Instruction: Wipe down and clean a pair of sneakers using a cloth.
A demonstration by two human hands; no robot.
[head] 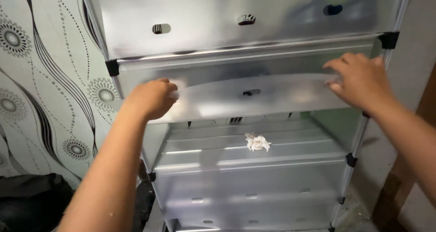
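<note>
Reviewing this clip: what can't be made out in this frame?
All in the head view:
- Left hand fingertips: curled behind the translucent door panel, so its grip is hidden.
- Behind the closed upper panel: the frosted plastic blurs it.
- White crumpled wad on the shelf: too small to tell what it is made of.
- Cabinet's lowest tier: cut off by the bottom edge.
- Dark heap, bottom left: cropped by the frame.

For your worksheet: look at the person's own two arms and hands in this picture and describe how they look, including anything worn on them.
Both arms are bare for as far as the view shows: no sleeves, gloves, watch, bracelets or rings can be made out. The left hand and the right hand each show a plain back and knuckles, a little blurred. The left forearm runs long and slim up from the bottom edge; the right enters from the right edge.
</note>
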